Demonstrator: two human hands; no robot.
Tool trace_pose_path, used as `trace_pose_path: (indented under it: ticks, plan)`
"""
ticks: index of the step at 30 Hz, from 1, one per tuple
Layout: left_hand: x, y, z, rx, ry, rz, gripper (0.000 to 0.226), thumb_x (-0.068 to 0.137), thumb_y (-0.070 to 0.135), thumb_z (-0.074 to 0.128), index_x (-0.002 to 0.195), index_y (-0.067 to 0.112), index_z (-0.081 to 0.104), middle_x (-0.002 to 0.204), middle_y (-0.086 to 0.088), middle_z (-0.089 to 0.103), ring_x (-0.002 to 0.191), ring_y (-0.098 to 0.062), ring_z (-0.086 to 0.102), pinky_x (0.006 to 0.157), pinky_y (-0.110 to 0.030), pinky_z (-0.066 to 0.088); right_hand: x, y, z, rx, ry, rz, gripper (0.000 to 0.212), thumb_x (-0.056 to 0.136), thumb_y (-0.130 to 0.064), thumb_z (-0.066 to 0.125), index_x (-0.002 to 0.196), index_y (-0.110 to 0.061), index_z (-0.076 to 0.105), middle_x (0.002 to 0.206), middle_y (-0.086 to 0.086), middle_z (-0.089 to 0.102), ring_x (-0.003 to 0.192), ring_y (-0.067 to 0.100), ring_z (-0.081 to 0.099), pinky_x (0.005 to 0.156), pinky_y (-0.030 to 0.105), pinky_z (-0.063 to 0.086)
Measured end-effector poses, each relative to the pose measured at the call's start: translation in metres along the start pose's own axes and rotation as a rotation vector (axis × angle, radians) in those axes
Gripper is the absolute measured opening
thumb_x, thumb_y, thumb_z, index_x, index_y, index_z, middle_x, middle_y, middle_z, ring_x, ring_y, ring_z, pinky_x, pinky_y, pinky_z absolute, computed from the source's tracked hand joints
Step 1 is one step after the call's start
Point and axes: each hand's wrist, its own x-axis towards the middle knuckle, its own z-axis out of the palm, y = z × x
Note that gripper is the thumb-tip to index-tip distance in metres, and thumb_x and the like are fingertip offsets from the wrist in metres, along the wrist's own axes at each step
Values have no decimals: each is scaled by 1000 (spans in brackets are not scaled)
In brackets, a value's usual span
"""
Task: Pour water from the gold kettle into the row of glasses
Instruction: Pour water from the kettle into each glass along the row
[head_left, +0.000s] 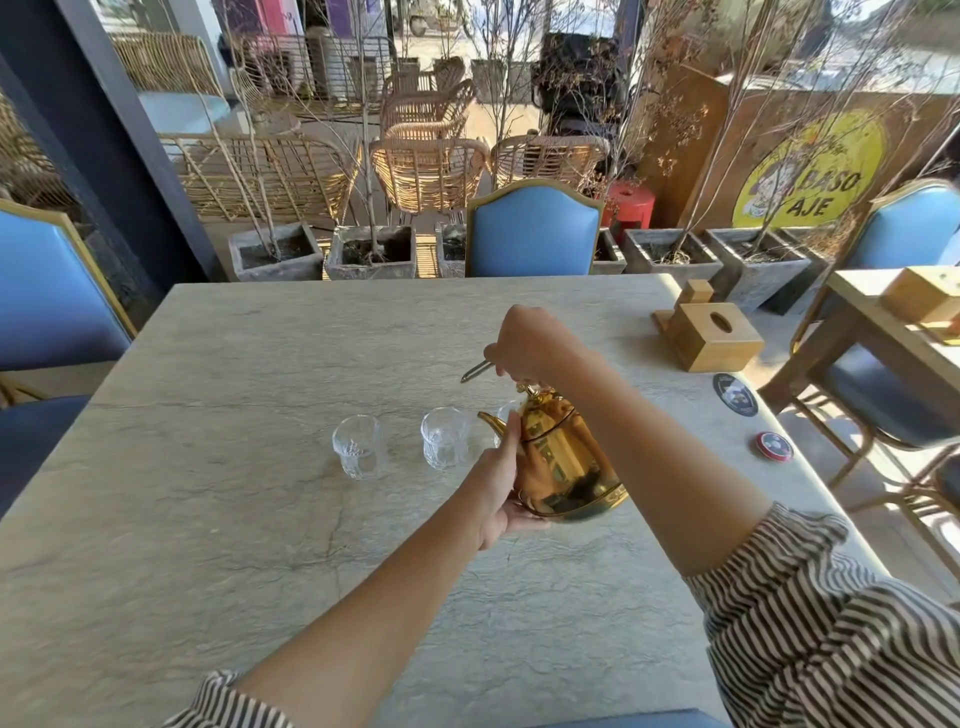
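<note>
The gold kettle (563, 460) hangs just above the stone table (218, 395), its spout pointing left toward the glasses. My right hand (524, 343) grips the kettle's top handle from above. My left hand (501, 483) is cupped against the kettle's lower left side and base. Two clear patterned glasses stand in a row: one at the left (357, 451), one in the middle (444, 442), close to the spout tip. A third glass (505, 413) shows only partly behind the spout and my left thumb. I cannot tell whether the glasses hold water.
A wooden tissue box (714, 335) with a holder stands at the table's far right. Two round coasters (735, 395) (774, 446) lie near the right edge. Blue chairs (532, 231) surround the table; a second table (883, 306) stands to the right.
</note>
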Motion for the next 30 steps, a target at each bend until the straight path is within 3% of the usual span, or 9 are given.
trace_pose_path:
  ticks: [6, 10, 17, 22, 26, 30]
  plan:
    - [-2, 2, 1, 10, 1, -2, 67, 82, 76, 41, 116, 19, 50, 130, -23, 61, 119, -41, 61, 93, -56, 54, 1, 2, -3, -6, 20, -8, 17, 88, -14, 57, 81, -4, 69, 56, 3, 58, 47, 15, 53, 45, 24, 44]
    - [-1, 1, -1, 14, -4, -4, 65, 82, 75, 42, 114, 19, 51, 130, -23, 61, 119, -40, 61, 88, -53, 56, 3, 4, 1, 3, 21, -1, 18, 88, -16, 58, 83, -3, 70, 60, 3, 60, 52, 17, 56, 53, 27, 49]
    - [10, -7, -12, 31, 42, -2, 77, 78, 77, 48, 126, 16, 54, 121, -15, 67, 109, -35, 67, 80, -51, 60, 5, 15, 20, 72, 31, 16, 22, 88, -18, 58, 88, 0, 71, 69, 8, 64, 59, 21, 57, 51, 27, 45]
    - [16, -14, -23, 26, 63, 9, 70, 75, 75, 55, 117, 20, 61, 110, -10, 70, 102, -32, 69, 78, -51, 61, 5, 24, 40, 108, 36, 54, 26, 87, -19, 57, 84, 3, 71, 64, 8, 61, 55, 22, 54, 50, 29, 44]
    - [22, -19, -33, 67, 114, 40, 67, 74, 74, 61, 112, 20, 62, 112, -11, 70, 102, -31, 69, 79, -57, 59, 2, 34, 55, 149, 63, 74, 28, 84, -16, 55, 68, 5, 66, 61, 10, 59, 52, 23, 49, 46, 27, 36]
    - [26, -23, -41, 74, 162, 67, 73, 69, 73, 67, 118, 19, 61, 113, -10, 70, 99, -29, 71, 73, -55, 61, -3, 42, 64, 190, 75, 57, 35, 91, -19, 51, 88, 10, 72, 59, 11, 55, 48, 18, 42, 41, 24, 29]
